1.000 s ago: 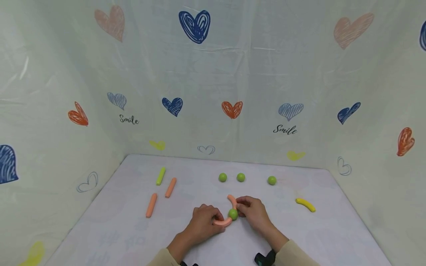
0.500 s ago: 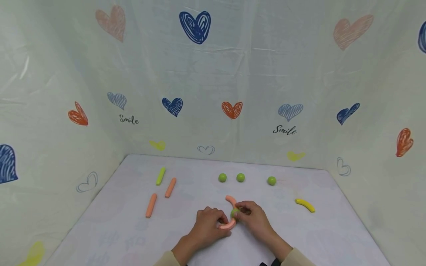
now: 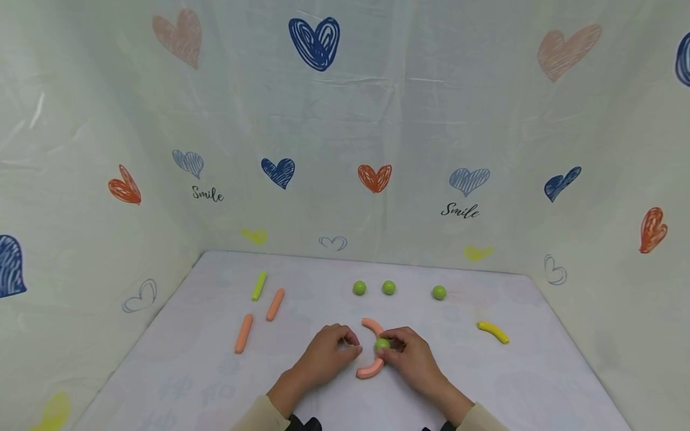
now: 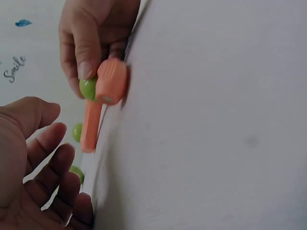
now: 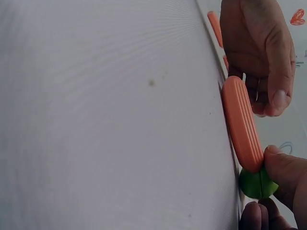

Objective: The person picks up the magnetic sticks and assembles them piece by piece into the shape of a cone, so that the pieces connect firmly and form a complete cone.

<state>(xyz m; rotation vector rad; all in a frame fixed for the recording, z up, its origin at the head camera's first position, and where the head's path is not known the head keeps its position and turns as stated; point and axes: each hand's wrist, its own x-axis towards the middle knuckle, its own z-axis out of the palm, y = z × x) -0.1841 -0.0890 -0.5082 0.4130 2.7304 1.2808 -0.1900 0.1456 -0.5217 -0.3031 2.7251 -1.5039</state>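
A green ball lies between two curved orange pieces, the far one and the near one, forming an arc on the table. My right hand pinches the ball between thumb and fingers. In the right wrist view, the ribbed near piece meets the ball at one end. To the left of the arc, my left hand is apart from the pieces. The left wrist view shows that hand with loosely bent fingers and nothing in them.
At the back of the white table are three more green balls, one of them farther right. Two straight orange sticks, one nearer, and a yellow-green stick lie left. A curved yellow piece lies right.
My left hand has let go of the near orange piece and drawn back left. My right hand has shifted its hold from beside the far piece to the ball. The arc has turned slightly.
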